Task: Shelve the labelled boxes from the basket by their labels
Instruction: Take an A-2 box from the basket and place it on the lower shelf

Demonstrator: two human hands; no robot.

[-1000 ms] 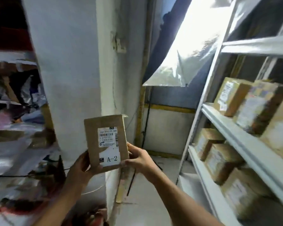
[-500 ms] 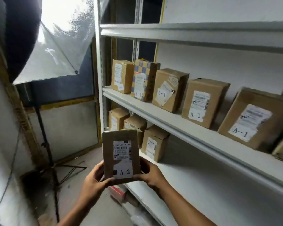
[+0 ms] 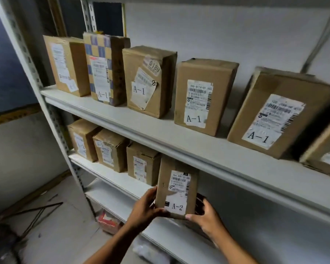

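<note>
2 hands, left hand (image 3: 144,207) and right hand (image 3: 208,218), grip the A-2 box (image 3: 176,187) at the lower shelf (image 3: 111,173); I judge placement underway; next, slide it in beside the neighbouring box (image 3: 142,161).

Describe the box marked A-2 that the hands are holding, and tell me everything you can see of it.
The A-2 box is a small brown cardboard carton, upright, its front facing the camera. A white shipping label with barcodes covers much of that face, with "A-2" printed at the bottom. The left hand grips its lower left edge and the right hand its lower right corner. It is held at the lower shelf, right of three boxes standing there; whether it rests on the shelf cannot be told.
</note>
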